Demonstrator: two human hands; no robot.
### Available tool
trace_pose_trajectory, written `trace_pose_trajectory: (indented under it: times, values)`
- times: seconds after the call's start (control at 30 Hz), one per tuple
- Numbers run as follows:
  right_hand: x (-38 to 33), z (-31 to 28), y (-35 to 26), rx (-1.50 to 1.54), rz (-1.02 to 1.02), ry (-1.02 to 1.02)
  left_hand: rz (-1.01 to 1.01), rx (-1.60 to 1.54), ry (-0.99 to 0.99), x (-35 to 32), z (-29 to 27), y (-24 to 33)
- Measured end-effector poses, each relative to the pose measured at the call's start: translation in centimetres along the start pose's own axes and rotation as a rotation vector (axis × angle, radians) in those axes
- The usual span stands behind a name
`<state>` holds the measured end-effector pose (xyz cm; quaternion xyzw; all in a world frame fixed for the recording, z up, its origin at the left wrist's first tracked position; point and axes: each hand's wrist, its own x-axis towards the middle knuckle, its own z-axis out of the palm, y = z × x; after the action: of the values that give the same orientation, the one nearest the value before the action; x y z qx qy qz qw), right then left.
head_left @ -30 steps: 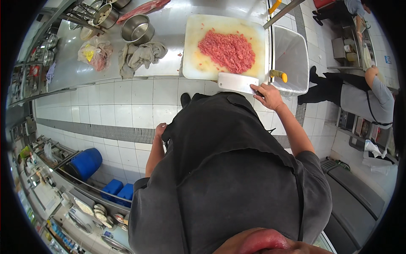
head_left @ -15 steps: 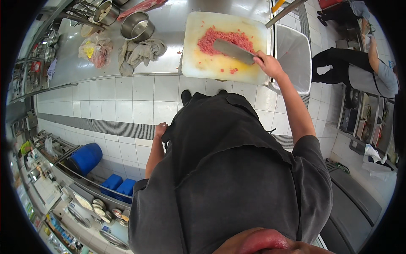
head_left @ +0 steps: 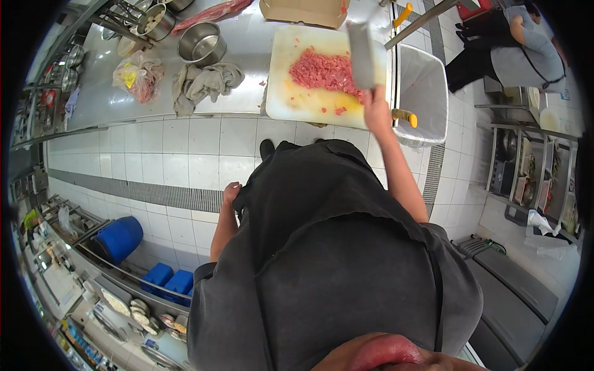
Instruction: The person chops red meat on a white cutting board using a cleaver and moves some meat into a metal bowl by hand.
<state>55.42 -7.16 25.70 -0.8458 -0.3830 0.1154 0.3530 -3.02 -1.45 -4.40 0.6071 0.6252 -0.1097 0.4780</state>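
My right hand is closed round the handle of a cleaver. Its broad blade is held over the right end of a heap of chopped raw red meat, slightly smeared by motion. The meat lies on a thick white cutting board, with a few loose bits near the front edge and yellowish stains on the surface. Low at my left side, my left hand is curled beside the dark apron; whatever its fingers hold, if anything, is hidden.
Left of the board are a grey cloth, a steel pot and a plastic bag. A cardboard box and a long piece of raw meat lie farther back. A lined bin stands at right, near another person.
The cleaver has swung from lying across the meat to pointing away from me at the heap's right end. My head view has shifted, bringing the cardboard box into sight. The other person has moved.
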Motion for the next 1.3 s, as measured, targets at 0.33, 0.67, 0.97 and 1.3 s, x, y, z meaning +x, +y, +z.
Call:
trace_pose_trajectory:
  times: [0.33, 0.67, 0.97, 1.3]
  values:
    - [-1.4, -0.1, -2.0, -0.220, -0.019, -0.045, -0.002, -0.146, 0.051, 1.4, -0.8, 0.4]
    - [-2.9, -0.1, -2.3, -0.285, -0.009, 0.010, 0.175, -0.218, -0.040, 1.7, -2.0, 1.9]
    - [-0.7, 4.0, -1.3, -0.555, -0.325, -0.184, 0.075, -0.033, 0.020, -1.9, -3.8, 6.7]
    - [24.3, 9.4, -3.1, -0.218, -0.369, -0.121, 0.028, -0.066, 0.051, -7.8, -1.7, 1.5]
